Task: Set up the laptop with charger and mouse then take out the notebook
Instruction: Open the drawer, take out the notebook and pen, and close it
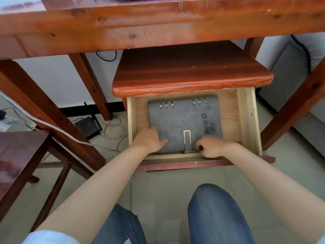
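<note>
Both hands (149, 138) (211, 146) apparently grip the notebook (184, 120) inside the drawer (246, 120).

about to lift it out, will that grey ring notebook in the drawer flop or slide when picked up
The grey notebook lies flat with metal rings along its far edge, so it probably lifts fairly stiff. Its matte cover looks grippy, not slippery. The pen loose at its near edge, by the right hand, may roll.

access: open pale-wood drawer (247, 118), frame centre, clear from above | blocked: red-brown wooden shelf (190, 74) overhangs its rear | floor: lower centre open
</note>
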